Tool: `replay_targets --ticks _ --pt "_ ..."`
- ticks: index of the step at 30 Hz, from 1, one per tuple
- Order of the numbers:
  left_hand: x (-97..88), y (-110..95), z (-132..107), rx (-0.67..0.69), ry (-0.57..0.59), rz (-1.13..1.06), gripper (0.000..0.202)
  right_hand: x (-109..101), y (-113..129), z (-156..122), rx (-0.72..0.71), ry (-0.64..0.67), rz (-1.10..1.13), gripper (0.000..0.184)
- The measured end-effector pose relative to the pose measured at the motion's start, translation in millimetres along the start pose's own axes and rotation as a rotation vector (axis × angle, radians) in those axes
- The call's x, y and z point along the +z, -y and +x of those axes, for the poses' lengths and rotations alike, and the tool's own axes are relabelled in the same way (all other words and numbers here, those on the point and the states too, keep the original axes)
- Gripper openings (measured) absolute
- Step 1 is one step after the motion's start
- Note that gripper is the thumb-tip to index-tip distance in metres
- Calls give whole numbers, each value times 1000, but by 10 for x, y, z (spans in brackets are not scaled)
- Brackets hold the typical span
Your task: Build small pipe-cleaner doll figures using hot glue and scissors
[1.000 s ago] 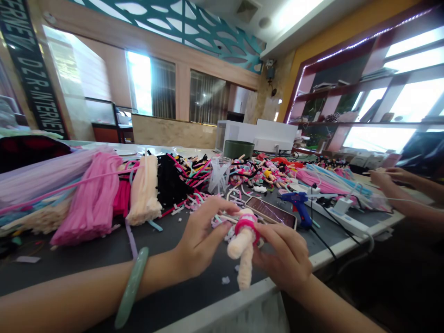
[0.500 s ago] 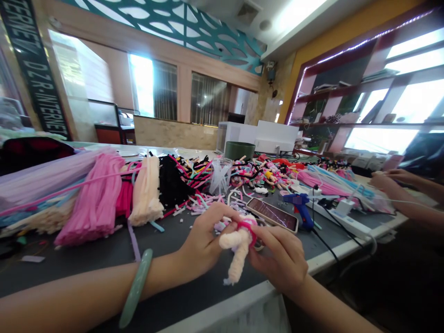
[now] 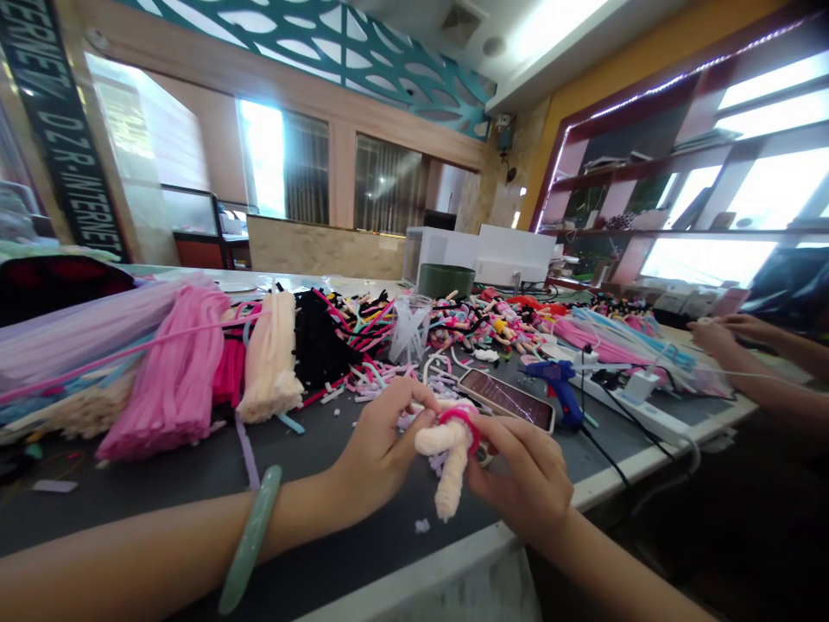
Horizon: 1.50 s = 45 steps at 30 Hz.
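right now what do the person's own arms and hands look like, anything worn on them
Both forearms are bare, with no sleeves or gloves in view. The left hand and right hand show no rings that can be made out. Around the left wrist sits a smooth, rounded, pale green bangle, possibly jade. Nothing shows on the right wrist.

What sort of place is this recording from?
Probably a craft workshop: bundles of pink chenille stems lie on the workbench, with a blue hot glue gun and a power strip beside them.
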State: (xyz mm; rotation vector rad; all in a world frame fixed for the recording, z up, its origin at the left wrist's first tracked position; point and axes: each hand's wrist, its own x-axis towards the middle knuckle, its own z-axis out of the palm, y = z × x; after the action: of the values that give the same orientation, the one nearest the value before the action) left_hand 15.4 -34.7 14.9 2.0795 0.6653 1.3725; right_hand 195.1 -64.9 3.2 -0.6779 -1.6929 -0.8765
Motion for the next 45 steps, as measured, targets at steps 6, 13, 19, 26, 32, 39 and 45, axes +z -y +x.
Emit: replay_targets --ticks 6,13,19,26,32,39,45 --pt "-21 -32 42 -48 -32 -18 18 19 -22 -26 73 17 45 30" --pt "-116 -142 197 -34 -88 -70 18 13 -13 0 29 27 11 32" --pt "-202 -226 248 100 -36 24 21 13 -6 19 25 51 -5 29" --pt "-324 -375 309 281 195 163 27 8 -26 13 -38 72 5 34" --pt "-368 -469 397 198 261 292 16 -12 -50 21 -62 97 -1 36" --pt "-281 -472 317 181 285 423 10 -53 -30 93 -93 241 -44 34" --pt "-206 -419 270 191 269 630 12 -55 28 102 -129 330 -77 30"
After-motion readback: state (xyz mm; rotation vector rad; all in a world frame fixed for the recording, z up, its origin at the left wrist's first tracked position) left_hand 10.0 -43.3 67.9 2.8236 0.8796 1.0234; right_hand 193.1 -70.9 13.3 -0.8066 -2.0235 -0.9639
